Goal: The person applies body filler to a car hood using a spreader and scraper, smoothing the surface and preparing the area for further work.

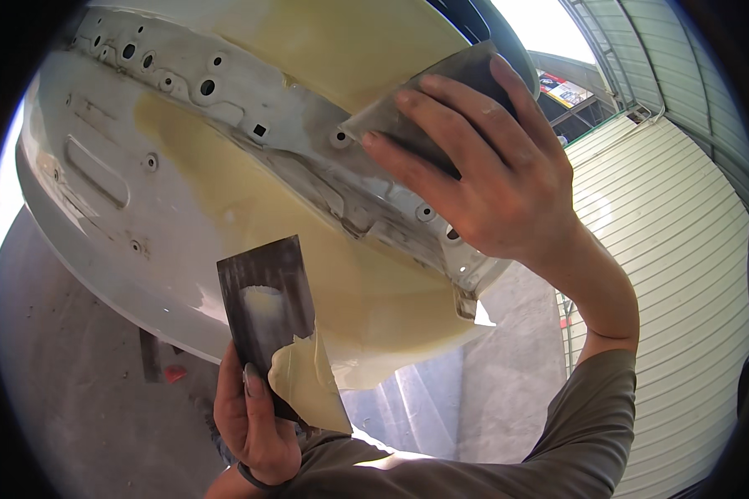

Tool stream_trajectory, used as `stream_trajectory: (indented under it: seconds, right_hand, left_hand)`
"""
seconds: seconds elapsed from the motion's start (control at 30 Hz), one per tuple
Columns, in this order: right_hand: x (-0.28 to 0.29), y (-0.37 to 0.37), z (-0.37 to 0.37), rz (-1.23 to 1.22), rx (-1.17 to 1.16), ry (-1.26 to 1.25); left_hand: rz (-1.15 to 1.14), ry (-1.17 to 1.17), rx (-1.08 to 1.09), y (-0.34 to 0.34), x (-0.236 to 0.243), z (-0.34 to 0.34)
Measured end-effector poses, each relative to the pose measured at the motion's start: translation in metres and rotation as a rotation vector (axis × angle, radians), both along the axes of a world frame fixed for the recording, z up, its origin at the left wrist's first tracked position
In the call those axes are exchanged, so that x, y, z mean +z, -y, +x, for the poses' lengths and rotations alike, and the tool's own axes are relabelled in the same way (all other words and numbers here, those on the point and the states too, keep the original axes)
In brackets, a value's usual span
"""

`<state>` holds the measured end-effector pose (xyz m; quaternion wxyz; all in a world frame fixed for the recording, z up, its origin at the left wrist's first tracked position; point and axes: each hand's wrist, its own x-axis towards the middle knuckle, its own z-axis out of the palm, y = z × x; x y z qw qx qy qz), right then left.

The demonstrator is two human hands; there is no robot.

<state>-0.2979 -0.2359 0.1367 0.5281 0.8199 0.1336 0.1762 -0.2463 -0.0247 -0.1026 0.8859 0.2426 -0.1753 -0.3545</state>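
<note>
My left hand (256, 416) grips the lower edge of a dark rectangular putty board (243, 274), tilted upward. A thick lump of pale yellow body filler (304, 376) covers its lower right part, and a whitish smear lies higher up. My right hand (499, 179) holds a dark, flexible-looking filler spreader (466, 71), its fingers laid across the sheet and the thumb hidden. The spreader lies over the upper right of a white car body panel (100, 200); whether its edge touches cannot be seen. Broad yellow filler patches (250, 195) coat the panel.
A metal strip (225, 104) with several holes and bent edges crosses the panel diagonally. Grey floor (66, 358) stretches below, with a small red object (175, 373) on it. Pale ribbed metal sheeting (666, 249) stands at the right.
</note>
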Motion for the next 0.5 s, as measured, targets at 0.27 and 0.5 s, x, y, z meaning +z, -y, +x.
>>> stream_trajectory:
  seconds: [0.27,0.5]
  right_hand:
    - [0.000,0.009,-0.027,-0.021,0.013,0.012]
    - [-0.002,0.015,-0.058,-0.008,0.003,0.042]
  left_hand:
    - [0.021,0.058,-0.010,0.001,0.003,-0.011]
    - [0.054,0.045,0.030,0.007,0.011,-0.028]
